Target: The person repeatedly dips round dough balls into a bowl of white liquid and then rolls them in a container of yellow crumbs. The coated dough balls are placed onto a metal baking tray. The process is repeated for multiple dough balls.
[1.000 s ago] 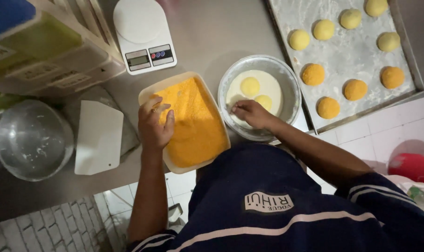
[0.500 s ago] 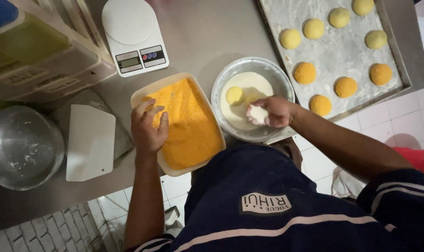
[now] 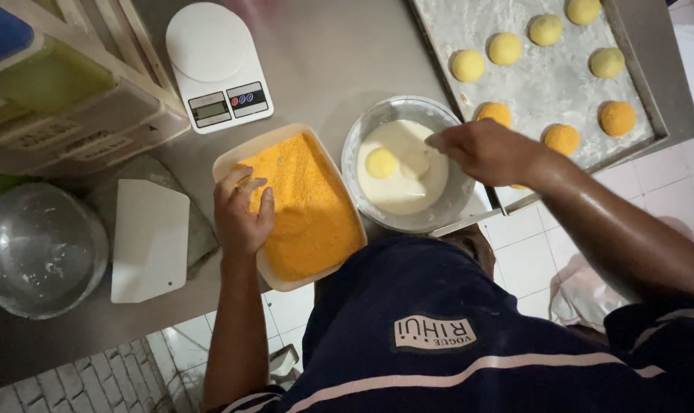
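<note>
The left hand [image 3: 244,214] rests in the crumb tray [image 3: 232,164]; the right hand [image 3: 484,149] is over the bowl [image 3: 362,130] beside it. Scale [image 3: 217,65] beyond the left hand, baking tray [image 3: 645,76] beyond the right.

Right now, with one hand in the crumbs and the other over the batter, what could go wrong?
The crumb tray overhangs the table edge; pressure from the left hand might tip it. The bowl also sits near the edge. The right hand could drip batter onto the table or baking tray.

orange crumbs [image 3: 309,206], white batter [image 3: 404,172], pale yellow dough balls [image 3: 468,65], white scale [image 3: 213,65], navy shirt [image 3: 454,336]
</note>
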